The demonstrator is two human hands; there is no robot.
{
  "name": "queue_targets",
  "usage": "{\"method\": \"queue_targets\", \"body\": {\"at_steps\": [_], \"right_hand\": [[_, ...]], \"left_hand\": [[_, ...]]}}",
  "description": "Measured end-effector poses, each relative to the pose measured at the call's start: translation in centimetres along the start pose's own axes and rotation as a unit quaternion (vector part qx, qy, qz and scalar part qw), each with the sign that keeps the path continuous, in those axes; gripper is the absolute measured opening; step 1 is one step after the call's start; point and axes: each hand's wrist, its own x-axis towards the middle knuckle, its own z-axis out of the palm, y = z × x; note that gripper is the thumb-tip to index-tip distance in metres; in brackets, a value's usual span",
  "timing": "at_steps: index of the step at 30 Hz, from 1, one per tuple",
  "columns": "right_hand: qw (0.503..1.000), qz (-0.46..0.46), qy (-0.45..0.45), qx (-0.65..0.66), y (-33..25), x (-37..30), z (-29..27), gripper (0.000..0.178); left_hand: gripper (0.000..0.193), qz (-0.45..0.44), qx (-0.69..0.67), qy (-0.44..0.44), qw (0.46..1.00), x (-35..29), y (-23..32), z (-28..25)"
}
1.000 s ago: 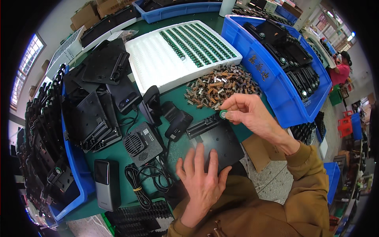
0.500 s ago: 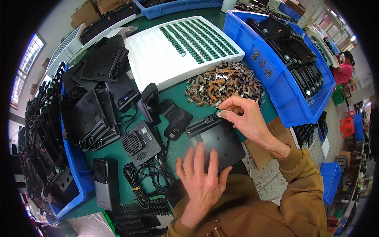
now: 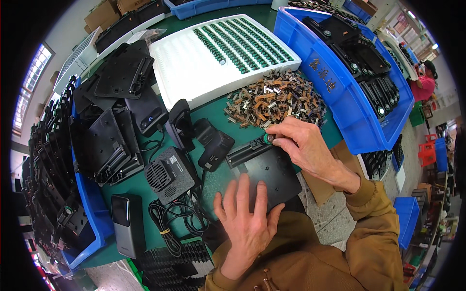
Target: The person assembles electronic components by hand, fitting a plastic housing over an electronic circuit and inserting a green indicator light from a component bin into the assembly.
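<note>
At the far left, black plastic housings (image 3: 104, 145) are stacked in and beside a blue bin (image 3: 92, 213) on the green table (image 3: 213, 109). Just right of them, a black ribbed box (image 3: 170, 174) with a coiled cable (image 3: 172, 218) is seen, and a dark grey device (image 3: 127, 230) lies near the table's near edge.

The left hand (image 3: 245, 223) is laid flat, fingers spread and released, on the near part of a flat black plate (image 3: 272, 172), which lies at the near middle of the table. Nothing is gripped by it; the plate is only pressed down.

At the plate's far edge, a small green round part (image 3: 267, 139) is pinched between thumb and fingertips of the right hand (image 3: 303, 148), right at the end of the plate's raised ribbed strip (image 3: 245, 150). Beyond it, a pile of small brown metal clips (image 3: 274, 99) is spread, with a white foam tray (image 3: 218, 56) of green parts behind and a large blue bin (image 3: 340, 92) of black assemblies to the right.

For this seating step, the plate is best kept pinned so that it cannot slide, and the round part should be held level over its seat and pressed straight down. The fingertips should be kept clear of the loose clips just beside it.
</note>
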Motion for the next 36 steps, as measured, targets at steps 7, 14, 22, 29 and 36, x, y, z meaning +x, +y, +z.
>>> {"method": "queue_targets", "body": {"at_steps": [7,14,22,29,36], "right_hand": [[1.000,-0.015,-0.004,-0.020,-0.2,0.5,-0.2,0.019],[0.999,-0.016,-0.038,-0.028,-0.4,0.9,-0.5,0.020],[0.996,-0.039,-0.034,-0.069,-0.5,1.1,-0.4,0.017],[0.988,-0.070,-0.034,-0.136,-1.3,1.3,-0.2,0.018],[0.995,-0.056,0.014,-0.085,-0.7,0.6,0.0,0.022]], "left_hand": [[0.056,0.001,0.000,0.000,1.000,0.1,0.0,-0.1],[0.057,0.000,0.003,-0.002,1.000,0.1,0.0,-0.1],[0.058,-0.001,0.000,0.001,1.000,0.0,0.0,0.0],[0.058,-0.006,-0.001,-0.004,1.000,0.0,-0.1,0.0],[0.058,0.000,-0.004,0.000,1.000,-0.1,-0.1,0.0]]}}
